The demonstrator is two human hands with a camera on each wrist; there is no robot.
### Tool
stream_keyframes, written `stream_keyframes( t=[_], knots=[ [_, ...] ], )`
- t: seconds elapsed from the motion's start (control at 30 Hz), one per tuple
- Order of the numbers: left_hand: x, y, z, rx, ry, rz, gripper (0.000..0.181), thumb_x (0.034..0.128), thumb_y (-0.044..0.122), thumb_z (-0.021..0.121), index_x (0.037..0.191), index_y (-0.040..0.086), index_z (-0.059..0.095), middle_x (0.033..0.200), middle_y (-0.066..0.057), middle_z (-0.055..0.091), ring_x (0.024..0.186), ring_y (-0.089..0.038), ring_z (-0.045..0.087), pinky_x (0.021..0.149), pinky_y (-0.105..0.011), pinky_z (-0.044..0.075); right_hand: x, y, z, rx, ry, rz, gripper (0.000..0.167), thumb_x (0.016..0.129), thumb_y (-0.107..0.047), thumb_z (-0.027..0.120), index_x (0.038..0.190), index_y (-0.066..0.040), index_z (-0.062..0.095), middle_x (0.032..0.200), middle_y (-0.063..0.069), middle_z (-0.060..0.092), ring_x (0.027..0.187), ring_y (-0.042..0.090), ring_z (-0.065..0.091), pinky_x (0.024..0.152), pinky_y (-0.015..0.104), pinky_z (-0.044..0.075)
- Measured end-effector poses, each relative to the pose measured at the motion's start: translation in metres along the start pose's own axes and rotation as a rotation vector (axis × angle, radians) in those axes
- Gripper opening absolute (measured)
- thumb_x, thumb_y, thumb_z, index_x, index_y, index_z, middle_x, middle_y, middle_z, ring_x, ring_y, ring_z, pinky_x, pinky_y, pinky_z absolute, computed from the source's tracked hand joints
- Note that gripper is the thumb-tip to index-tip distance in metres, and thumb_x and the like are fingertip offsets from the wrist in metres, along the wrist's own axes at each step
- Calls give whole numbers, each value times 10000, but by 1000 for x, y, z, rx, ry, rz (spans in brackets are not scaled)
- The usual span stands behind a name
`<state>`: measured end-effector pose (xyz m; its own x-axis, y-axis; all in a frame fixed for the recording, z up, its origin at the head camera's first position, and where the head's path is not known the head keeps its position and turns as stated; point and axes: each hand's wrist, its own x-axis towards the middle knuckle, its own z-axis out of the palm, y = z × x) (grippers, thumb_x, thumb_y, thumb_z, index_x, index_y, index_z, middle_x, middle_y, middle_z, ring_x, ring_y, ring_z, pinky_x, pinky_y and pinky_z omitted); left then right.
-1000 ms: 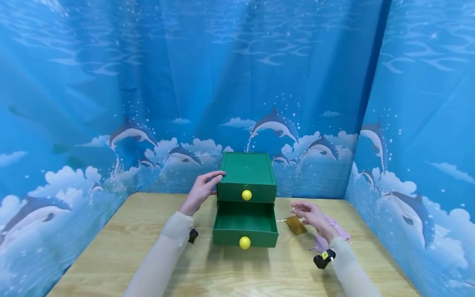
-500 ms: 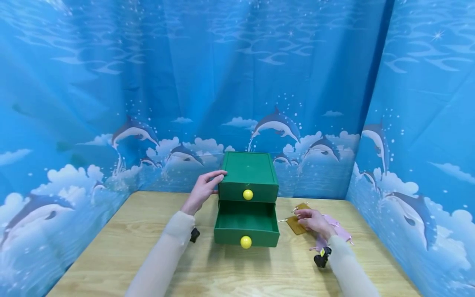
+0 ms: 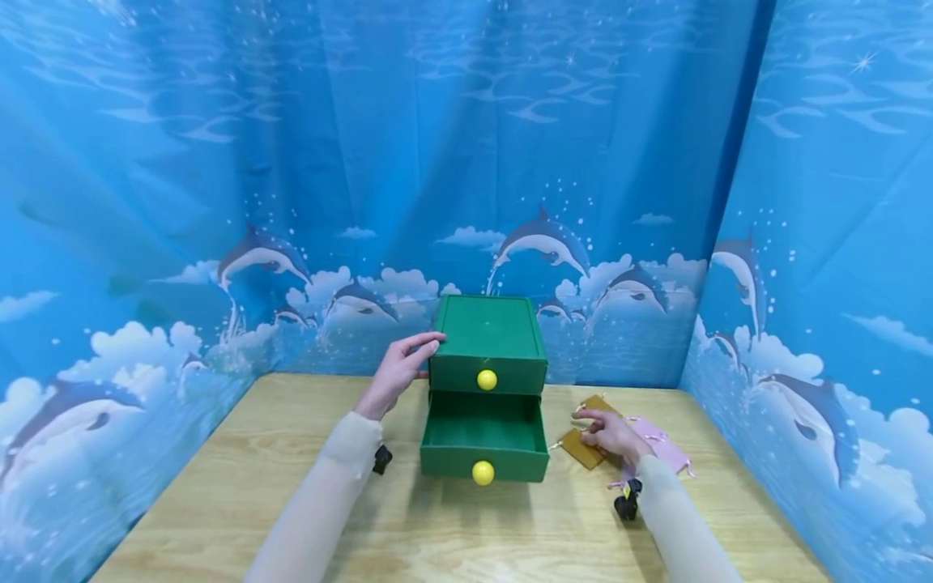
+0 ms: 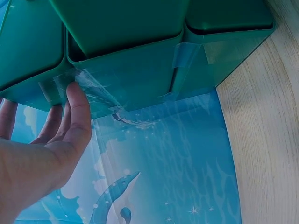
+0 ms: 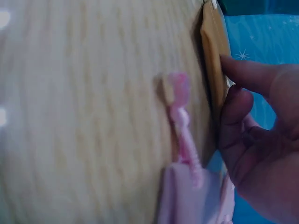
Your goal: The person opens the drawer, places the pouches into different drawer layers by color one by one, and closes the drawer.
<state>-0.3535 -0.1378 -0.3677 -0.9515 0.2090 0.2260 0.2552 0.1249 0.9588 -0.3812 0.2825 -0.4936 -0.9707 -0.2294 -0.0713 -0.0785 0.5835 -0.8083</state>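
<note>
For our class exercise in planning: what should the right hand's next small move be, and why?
Probably pinch the nearer brown pouch: the right hand is partly over it and seems to touch it, and the lower drawer stands open nearby.

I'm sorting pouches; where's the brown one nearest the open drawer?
In the head view, the brown pouch lies on the table right of the open drawer, partly under the right hand, a second pouch behind it.

A screened-off booth (image 3: 838, 162) — blue dolphin-print curtains (image 3: 408, 146) (cartoonish ones) hang on three sides of a wood-grained table (image 3: 233, 486).
</note>
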Motion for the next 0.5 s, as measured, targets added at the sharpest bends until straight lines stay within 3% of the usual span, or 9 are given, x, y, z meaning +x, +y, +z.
stream_keyframes(
  t=[0.17,0.33,0.5],
  knots=[
    [0,-1,0,2,5,-7,370,1023,360,521,1344,198,606,1523,-18,422,1372,-269,417,976,-529,492,1,-1,0,-90,-64,-25,336,925,-8,610,1258,-35,646,794,43,561,550,118,412,492,227,372],
    [1,0,0,-4,3,3,373,1023,360,520,1347,194,602,1524,-20,422,1368,-274,422,981,-546,483,1,0,2,-90,-21,-13,240,915,-22,637,1150,-36,682,785,35,550,551,113,431,487,223,381],
    [-2,1,0,0,5,-4,370,1027,352,513,1350,192,601,1520,-26,426,1364,-281,432,982,-536,489,-1,3,7,-14,55,17,152,897,-24,678,1048,-4,674,805,38,575,568,113,484,499,226,439]
  ],
)
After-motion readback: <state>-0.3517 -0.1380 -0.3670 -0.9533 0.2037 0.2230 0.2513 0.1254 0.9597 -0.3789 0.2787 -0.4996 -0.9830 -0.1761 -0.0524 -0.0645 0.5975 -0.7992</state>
